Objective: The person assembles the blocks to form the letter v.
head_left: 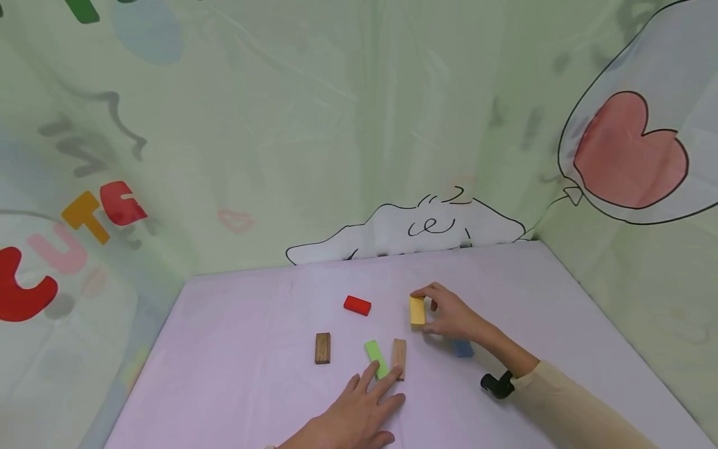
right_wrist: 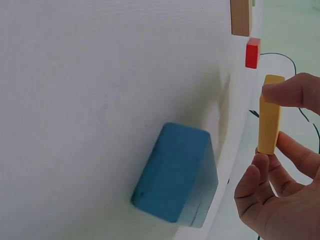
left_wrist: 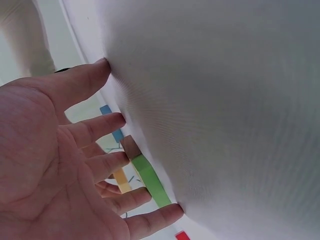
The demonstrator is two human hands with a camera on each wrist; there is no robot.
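My right hand point(head_left: 455, 317) pinches a yellow block point(head_left: 417, 312) by its two ends, between thumb and fingers. In the right wrist view the yellow block point(right_wrist: 270, 117) appears above the tabletop, and a blue block point(right_wrist: 172, 172) lies near that hand. My left hand point(head_left: 359, 415) spreads its fingers low over the table, fingertips at the near ends of a light green block point(head_left: 374, 355) and a pale wooden block point(head_left: 399, 352). The left wrist view has its thumb and little finger touching the white surface, with the green block point(left_wrist: 151, 181) beyond the fingers.
A red block point(head_left: 357, 305) lies farther back on the table point(head_left: 252, 349), and a dark brown wooden block point(head_left: 322, 348) lies to the left. A black device point(head_left: 497, 385) sits at the right wrist. Printed fabric walls point(head_left: 314, 125) stand around the table's back and sides.
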